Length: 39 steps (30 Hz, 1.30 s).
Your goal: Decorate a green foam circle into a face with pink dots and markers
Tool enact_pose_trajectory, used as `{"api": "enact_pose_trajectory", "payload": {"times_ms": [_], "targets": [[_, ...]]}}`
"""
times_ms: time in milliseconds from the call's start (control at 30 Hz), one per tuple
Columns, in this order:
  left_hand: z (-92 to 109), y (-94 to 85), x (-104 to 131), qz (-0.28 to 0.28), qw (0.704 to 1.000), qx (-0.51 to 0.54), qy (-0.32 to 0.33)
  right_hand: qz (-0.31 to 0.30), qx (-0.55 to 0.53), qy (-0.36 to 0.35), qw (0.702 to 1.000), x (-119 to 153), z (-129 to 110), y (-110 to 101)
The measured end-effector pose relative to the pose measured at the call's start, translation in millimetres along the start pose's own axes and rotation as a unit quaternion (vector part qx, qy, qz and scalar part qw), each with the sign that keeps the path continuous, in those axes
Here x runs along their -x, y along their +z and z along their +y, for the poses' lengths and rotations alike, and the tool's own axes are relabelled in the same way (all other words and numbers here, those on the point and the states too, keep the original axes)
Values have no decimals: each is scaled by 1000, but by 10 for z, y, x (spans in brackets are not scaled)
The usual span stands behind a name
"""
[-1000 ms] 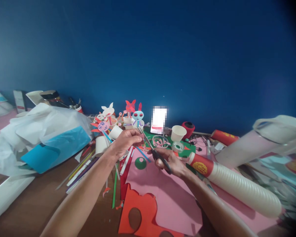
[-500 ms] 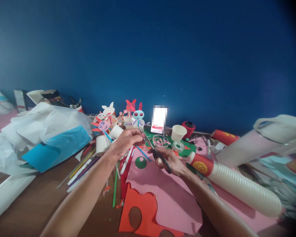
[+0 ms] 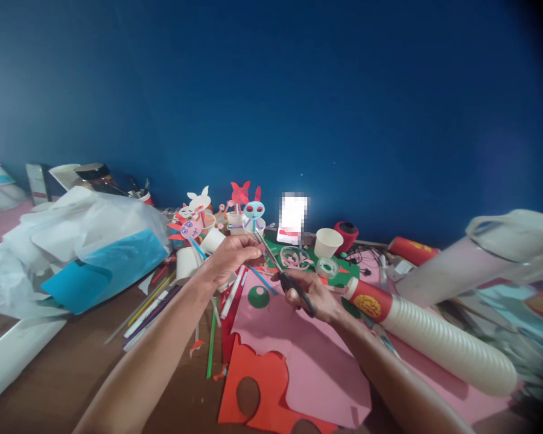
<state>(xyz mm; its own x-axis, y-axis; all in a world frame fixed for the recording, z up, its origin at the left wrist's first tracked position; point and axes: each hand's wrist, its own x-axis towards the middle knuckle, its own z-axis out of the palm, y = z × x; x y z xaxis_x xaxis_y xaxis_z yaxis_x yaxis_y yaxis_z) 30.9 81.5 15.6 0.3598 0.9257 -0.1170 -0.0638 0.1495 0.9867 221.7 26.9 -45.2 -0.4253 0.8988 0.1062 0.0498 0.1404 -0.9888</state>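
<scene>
A pair of scissors (image 3: 286, 276) with black handles is gripped in my right hand (image 3: 312, 295), blades pointing up and away. My left hand (image 3: 235, 259) is closed in a pinch at the blades' left side; what lies between its fingertips is too small to make out. Just below the two hands a thin blue strip (image 3: 263, 278) slants down, and I cannot tell whether it is held. Under them lies a pink sheet (image 3: 317, 355) bearing a green disc (image 3: 258, 296). An orange sheet (image 3: 265, 386) with cut-out holes overlaps the pink one.
Paper animal figures (image 3: 254, 210) stand in cups at the back beside a bright blurred screen (image 3: 293, 217). A white paper cup (image 3: 329, 242) and a tape roll (image 3: 327, 267) sit right of it. Stacked cups (image 3: 447, 337) lie at right. Markers (image 3: 149, 319) and a plastic bag (image 3: 95, 223) are left.
Almost nothing differs. Both hands and the scissors keep nearly the same place, with only a very slight shift.
</scene>
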Motion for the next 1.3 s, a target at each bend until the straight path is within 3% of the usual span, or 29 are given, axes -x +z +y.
{"api": "enact_pose_trajectory", "payload": {"times_ms": [500,833,1033,1300], "targets": [[-11,-95,-41,-17,999,-46,-6,-4,7,7,1000,8,-12,-2],[-19,-36,-4,-54,998,3,-20,33,5,31,999,8,-24,0],[-77,-33,-48,-21,999,39,-4,43,9,41,998,8,-84,22],[-36,-28,-20,-5,1000,-4,10,22,-2,23,999,11,-54,27]]}}
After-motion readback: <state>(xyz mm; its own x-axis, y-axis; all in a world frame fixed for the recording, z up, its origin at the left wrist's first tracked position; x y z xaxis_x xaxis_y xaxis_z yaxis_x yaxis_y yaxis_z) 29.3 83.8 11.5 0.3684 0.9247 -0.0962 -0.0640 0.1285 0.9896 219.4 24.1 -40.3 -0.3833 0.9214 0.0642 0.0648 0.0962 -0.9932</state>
